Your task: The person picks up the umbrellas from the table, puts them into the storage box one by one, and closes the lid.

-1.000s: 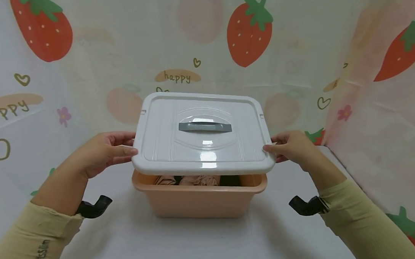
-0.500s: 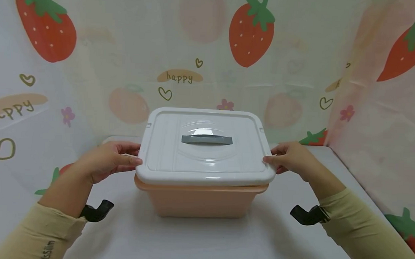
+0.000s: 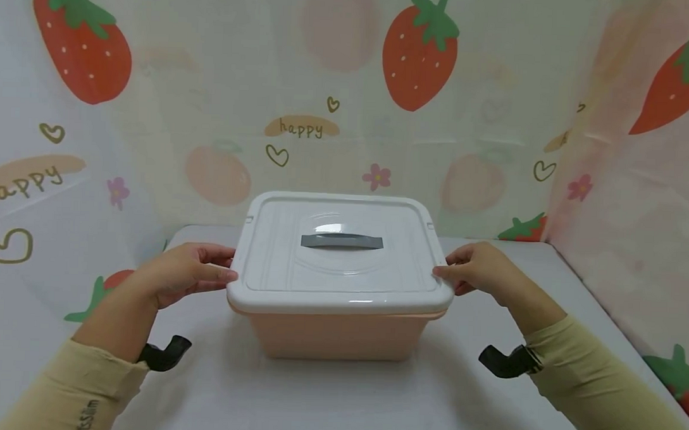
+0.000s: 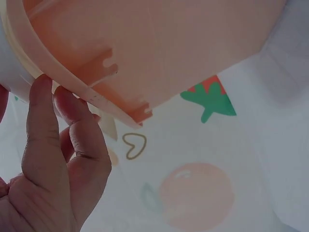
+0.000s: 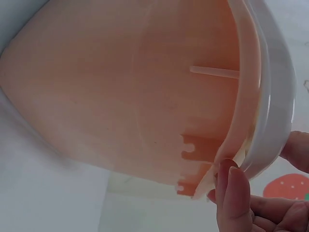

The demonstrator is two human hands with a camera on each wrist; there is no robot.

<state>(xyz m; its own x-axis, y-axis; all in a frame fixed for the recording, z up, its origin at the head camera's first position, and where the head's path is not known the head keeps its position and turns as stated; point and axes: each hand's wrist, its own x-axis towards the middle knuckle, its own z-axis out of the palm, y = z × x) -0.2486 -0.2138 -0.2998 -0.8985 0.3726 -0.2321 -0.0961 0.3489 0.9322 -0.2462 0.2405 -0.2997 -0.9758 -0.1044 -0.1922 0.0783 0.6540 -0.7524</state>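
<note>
A white lid (image 3: 340, 256) with a grey handle (image 3: 341, 241) lies flat on a peach plastic box (image 3: 337, 335) in the middle of the white table. My left hand (image 3: 185, 273) grips the lid's left edge, thumb on top and fingers under the rim (image 4: 58, 82). My right hand (image 3: 473, 270) grips the lid's right edge the same way, with fingertips (image 5: 231, 188) under the box rim. The left wrist view shows the box wall (image 4: 159, 43) from below. In the right wrist view the lid's edge (image 5: 277, 87) sits over the peach wall (image 5: 120, 96). The box contents are hidden.
A strawberry-print cloth backdrop (image 3: 349, 82) hangs behind the table and along the right side (image 3: 636, 187). Bare white tabletop (image 3: 338, 398) lies in front of the box. Black wrist camera mounts (image 3: 165, 354) sit on both forearms.
The lid has come down from a raised, tilted position onto the box and now covers it. Both hands lowered with it, keeping their hold on its edges.
</note>
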